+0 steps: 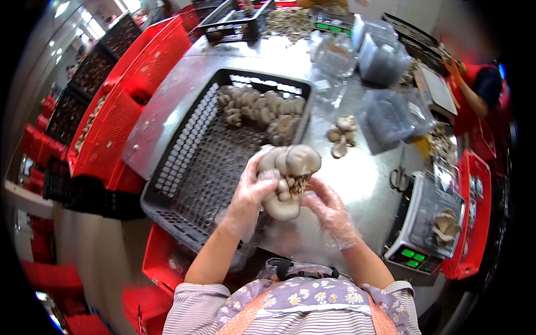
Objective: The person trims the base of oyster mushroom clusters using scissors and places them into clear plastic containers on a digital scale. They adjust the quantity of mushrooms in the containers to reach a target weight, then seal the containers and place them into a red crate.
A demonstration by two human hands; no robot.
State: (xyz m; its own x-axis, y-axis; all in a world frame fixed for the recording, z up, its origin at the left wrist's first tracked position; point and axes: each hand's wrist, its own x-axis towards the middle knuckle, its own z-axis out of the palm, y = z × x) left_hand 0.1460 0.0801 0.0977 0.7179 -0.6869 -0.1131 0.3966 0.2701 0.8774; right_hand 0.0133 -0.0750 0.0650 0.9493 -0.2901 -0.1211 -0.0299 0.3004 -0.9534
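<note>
My left hand (250,197), in a clear plastic glove, grips a large cluster of grey oyster mushrooms (303,160) over the near right edge of a black plastic crate (176,228). Its thumb lies across the caps. My right hand (328,205), gloved the same way, has its bent fingers pinched at the ragged stem base on the cluster's right side. The fingertips are partly hidden there. Inside the crate, more oyster mushrooms (259,104) are heaped at the far end, and the perforated floor shows nearer me. A few loose mushrooms (342,136) lie on the steel table (360,171).
On the right are scissors (399,179), a digital scale (433,220) bearing a mushroom (447,227), and a red crate (473,251). Stacked clear plastic containers (383,54) stand farther back. Red crates (125,100) flank the table's left. A co-worker's gloved hand (452,69) is at far right.
</note>
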